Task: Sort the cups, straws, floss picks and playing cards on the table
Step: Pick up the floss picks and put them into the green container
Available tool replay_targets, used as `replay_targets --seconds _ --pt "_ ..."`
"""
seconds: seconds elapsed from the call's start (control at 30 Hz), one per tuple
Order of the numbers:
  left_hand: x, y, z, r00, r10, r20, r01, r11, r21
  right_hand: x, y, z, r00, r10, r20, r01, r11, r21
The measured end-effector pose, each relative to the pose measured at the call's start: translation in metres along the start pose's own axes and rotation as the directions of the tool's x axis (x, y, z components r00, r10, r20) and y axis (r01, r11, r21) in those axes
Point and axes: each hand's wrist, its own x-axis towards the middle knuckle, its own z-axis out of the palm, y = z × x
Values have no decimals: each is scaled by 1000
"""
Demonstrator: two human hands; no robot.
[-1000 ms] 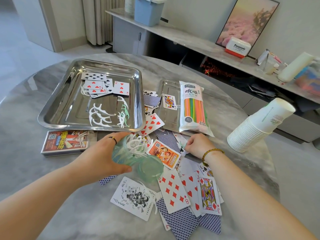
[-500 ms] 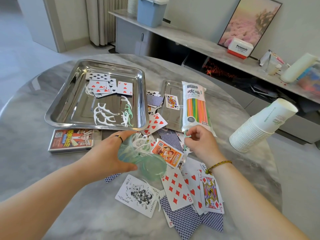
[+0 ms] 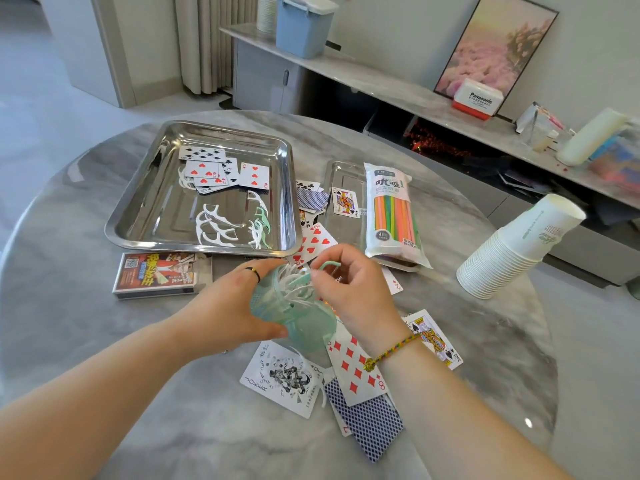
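Just off the near edge of the large tray (image 3: 131, 209), the person's left hand (image 3: 228, 306) is gripping a see-through green tub (image 3: 294, 313), fingers curled round its wall and tipping its mouth away from them. The right hand (image 3: 349, 289) is hovering at that mouth, thumb and forefinger pinching a green floss pick (image 3: 327, 265), the other fingers loosely bent. To my eye they are feeding the pick into the tub. The tub is already bristling with picks, so I would be keeping it steady and sliding this one in handle first alongside the others, rather than poking down and springing them out.

The large tray is holding a mixed lot: playing cards (image 3: 207, 168) towards its far side, loose floss picks (image 3: 221, 226) towards its near side. The small tray (image 3: 341, 174) right of it is carrying the straw packet (image 3: 393, 216) and a jack. Farther right of the large tray, a stack of paper cups (image 3: 512, 251) is lying on its side. A card box (image 3: 159, 275) is sitting just in front of the tray, and scattered cards (image 3: 356, 368) are littering the bench (image 3: 104, 341) nearer the person.
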Motion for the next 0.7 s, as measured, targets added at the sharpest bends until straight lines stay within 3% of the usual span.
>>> replay_targets --seconds 0.2,0.33,0.4,0.47,0.57,0.7 --pt "3 0 0 1000 5 -24 -6 1000 -30 -3 2 -3 991 -18 131 46 975 -218" --pt "2 -1 1 999 -10 -32 9 999 -41 -3 9 -3 976 -61 207 146 894 -424" --pt "3 -2 1 1000 -19 -24 19 999 -38 -4 14 -5 981 -102 168 164 897 -410" --pt "2 -2 0 1000 -24 -10 23 1000 -21 -9 15 -10 991 -132 30 134 923 -360" --pt "1 -3 -4 999 -45 -20 45 999 19 -23 28 -22 990 -70 -121 26 942 -335" --pt "-3 -1 -6 996 -75 -43 77 997 32 -55 49 -20 980 176 89 -90 799 -594"
